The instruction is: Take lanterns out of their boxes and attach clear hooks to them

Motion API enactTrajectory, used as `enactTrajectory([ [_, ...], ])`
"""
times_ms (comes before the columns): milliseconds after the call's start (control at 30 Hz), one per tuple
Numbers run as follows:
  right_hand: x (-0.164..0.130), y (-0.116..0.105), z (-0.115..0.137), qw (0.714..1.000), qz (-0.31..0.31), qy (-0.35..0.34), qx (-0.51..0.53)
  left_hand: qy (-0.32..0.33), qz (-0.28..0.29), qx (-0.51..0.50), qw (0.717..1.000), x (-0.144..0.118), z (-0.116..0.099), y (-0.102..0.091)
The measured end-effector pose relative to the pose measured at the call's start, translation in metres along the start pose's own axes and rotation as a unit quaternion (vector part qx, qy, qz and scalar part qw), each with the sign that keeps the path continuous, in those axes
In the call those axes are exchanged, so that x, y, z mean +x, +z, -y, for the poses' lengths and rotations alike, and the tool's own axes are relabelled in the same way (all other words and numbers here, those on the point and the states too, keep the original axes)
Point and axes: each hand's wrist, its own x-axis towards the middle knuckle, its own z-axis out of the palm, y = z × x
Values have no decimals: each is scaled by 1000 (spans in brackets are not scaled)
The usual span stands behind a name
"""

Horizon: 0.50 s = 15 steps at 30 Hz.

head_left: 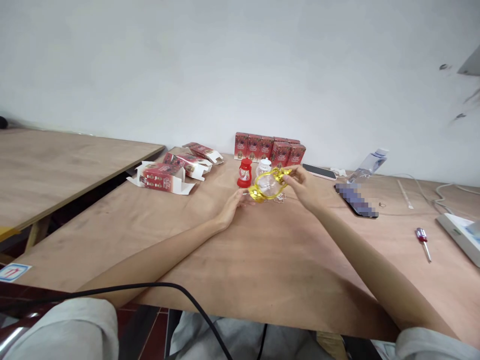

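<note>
Tilted on its side above the table, a gold toy lantern (269,185) with a clear globe is held between my two hands. My right hand (300,182) pinches its top end with thumb and fingers. At the lower end, my left hand (233,204) has its fingers closed around the base. Just behind stand a red lantern (244,173) and a white lantern (264,165), the white one partly hidden by the gold one. Small white pieces (279,198) lie on the table beneath; their kind is hard to make out.
Red printed boxes (253,146) are lined up by the wall. Several opened boxes (157,177) lie at left. To the right are two phones (356,201), a water bottle (369,165), a screwdriver (423,242), cables and a white device (459,235). A black cable (165,285) crosses in front.
</note>
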Motion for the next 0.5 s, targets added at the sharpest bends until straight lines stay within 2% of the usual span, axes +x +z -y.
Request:
enactTrajectory([
  [67,19,-20,5,992,0,5,-123,-7,-2,3,1000,0,0,0],
  [133,38,-37,3,965,23,2,-262,-16,-2,4,1000,1,-1,1],
  [200,55,-47,-5,935,56,-13,-349,-22,-1,3,1000,1,-1,1],
  [267,70,-50,-17,922,77,-17,-379,-25,1,5,1000,1,-3,2],
  [500,91,-37,-53,921,128,-3,-368,-29,5,30,999,-3,-7,3],
])
